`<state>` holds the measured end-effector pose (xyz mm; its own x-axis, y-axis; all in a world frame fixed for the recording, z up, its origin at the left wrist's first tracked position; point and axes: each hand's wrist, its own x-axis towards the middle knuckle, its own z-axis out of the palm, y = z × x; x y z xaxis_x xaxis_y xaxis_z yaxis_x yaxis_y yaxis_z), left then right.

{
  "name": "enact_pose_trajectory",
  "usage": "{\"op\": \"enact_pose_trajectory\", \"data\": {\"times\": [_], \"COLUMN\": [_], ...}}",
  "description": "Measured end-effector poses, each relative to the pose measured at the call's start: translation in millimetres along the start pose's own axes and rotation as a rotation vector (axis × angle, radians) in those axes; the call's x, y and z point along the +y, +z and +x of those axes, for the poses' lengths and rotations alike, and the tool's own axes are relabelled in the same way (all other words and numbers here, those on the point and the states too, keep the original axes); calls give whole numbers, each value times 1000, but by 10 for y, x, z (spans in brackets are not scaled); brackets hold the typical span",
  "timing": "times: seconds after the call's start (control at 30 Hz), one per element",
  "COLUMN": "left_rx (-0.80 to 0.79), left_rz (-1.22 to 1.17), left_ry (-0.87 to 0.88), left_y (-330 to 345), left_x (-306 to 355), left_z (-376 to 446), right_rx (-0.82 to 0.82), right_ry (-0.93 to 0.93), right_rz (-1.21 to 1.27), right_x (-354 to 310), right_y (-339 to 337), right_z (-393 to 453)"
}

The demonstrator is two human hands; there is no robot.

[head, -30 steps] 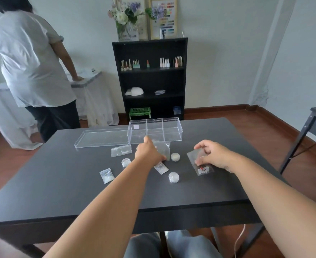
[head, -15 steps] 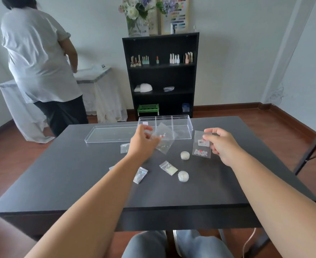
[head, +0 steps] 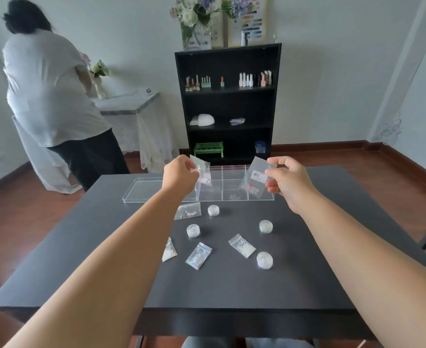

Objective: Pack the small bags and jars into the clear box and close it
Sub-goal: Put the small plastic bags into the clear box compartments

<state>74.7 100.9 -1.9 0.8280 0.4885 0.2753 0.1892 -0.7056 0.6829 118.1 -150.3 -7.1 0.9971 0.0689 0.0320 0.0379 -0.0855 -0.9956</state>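
Both hands pinch bags, left hand (head: 180, 173) and right hand (head: 288, 180), above the clear box (head: 234, 194) rim.

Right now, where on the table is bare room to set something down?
Free: the near strip of the table and its left side beside the lid. Crowded: the middle, with jars and bags, below the clear box.

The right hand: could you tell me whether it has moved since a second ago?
Yes. The right hand has lifted its bag off the table and carried it away from the person, up to the right end of the clear box.
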Motion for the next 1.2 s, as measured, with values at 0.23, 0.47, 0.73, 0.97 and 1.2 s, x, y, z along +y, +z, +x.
{"op": "enact_pose_trajectory", "data": {"times": [0.23, 0.47, 0.73, 0.97, 1.2], "left_rx": [-74, -147, 97, -111, -298], "left_rz": [211, 381, 322, 93, 171], "left_ry": [43, 196, 344, 296, 314], "left_y": [133, 161, -3, -176, -238], "left_x": [12, -15, -240, -571, -897], "left_z": [41, 17, -14, -104, -363], "right_rx": [-17, -62, 3, -110, -150], "right_ry": [-39, -153, -209, -241, -326], "right_rz": [7, -235, -365, -433, -718], "right_x": [-187, -296, -167, -29, 133], "right_y": [245, 683, 957, 1100, 1182], "right_z": [198, 349, 495, 563, 611]}}
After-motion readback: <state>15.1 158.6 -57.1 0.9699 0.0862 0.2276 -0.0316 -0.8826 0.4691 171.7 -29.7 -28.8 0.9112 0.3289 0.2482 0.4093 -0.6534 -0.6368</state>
